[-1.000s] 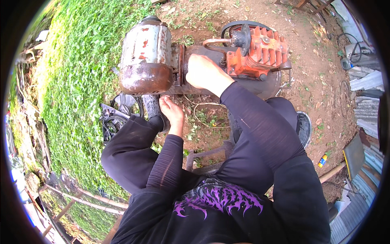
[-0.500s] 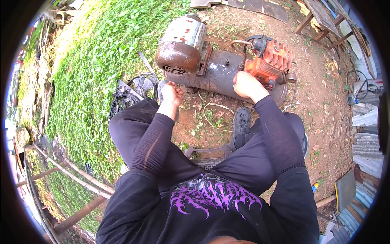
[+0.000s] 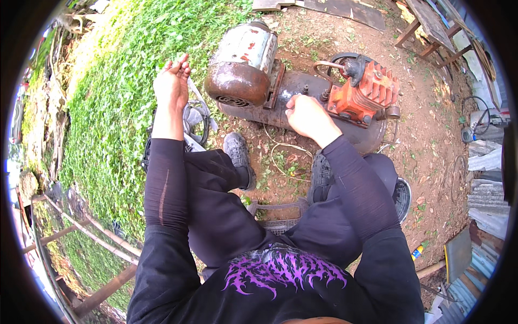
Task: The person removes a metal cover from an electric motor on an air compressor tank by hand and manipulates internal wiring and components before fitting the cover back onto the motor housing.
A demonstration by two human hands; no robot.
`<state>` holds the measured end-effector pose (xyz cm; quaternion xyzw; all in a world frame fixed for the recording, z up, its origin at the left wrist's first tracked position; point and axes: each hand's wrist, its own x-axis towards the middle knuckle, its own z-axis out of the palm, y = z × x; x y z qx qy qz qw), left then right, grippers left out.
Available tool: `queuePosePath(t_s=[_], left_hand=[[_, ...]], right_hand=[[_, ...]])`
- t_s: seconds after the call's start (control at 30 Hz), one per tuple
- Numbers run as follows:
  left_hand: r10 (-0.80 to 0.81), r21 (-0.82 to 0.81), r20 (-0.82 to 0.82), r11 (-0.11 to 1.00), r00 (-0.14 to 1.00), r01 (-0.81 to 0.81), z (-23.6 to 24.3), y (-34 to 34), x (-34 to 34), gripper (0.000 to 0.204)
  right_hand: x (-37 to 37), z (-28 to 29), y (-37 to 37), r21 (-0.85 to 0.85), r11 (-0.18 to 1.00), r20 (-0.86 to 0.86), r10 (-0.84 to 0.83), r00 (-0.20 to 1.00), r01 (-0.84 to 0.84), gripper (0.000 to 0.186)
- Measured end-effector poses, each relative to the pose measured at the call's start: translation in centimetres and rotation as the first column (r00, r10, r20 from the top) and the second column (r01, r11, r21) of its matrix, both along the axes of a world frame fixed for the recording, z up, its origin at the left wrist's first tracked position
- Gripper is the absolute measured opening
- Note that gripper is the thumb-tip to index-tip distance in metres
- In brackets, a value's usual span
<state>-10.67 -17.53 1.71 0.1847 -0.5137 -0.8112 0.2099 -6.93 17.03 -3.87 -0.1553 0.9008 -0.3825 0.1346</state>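
Note:
An air compressor lies on the dirt in front of me. Its dark tank [image 3: 253,114] carries a rusty, pale electric motor [image 3: 243,62] on the left and an orange finned pump head [image 3: 366,92] on the right. My left hand [image 3: 172,85] is raised left of the motor, over the grass; its fingers are loosely bent and apart, with nothing visible in them. My right hand [image 3: 312,119] is closed in front of the tank, just left of the pump head. Whatever its fingers may hold is hidden, and whether it touches the tank I cannot tell.
A heap of grey and black parts [image 3: 195,120] sits beside my left leg. A pale cable [image 3: 276,154] loops between my shoes. A dark round basin [image 3: 402,200] stands by my right knee. Wooden benches [image 3: 431,32] and corrugated metal sheets [image 3: 488,189] line the right side.
My left hand has swung up and to the left, from in front of the motor to over the grass. My right hand has shifted left from the pump head. My left shoe now shows more fully.

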Motion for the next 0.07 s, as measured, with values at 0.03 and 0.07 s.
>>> queuePosePath(t_s=[0.03, 0.07], left_hand=[[0.018, -0.023, -0.020, 1.000, 1.000, -0.019, -0.31, 0.67, -0.51, 0.037], [0.021, -0.063, -0.011, 0.998, 1.000, -0.022, -0.67, 1.07, -0.85, 0.036]], right_hand=[[-0.36, -0.57, -0.43, -0.096, 0.995, 0.058, -0.029, 0.998, 0.035, 0.022], [-0.48, -1.11, -0.60, -0.086, 0.995, 0.066, -0.040, 0.997, 0.045, 0.020]])
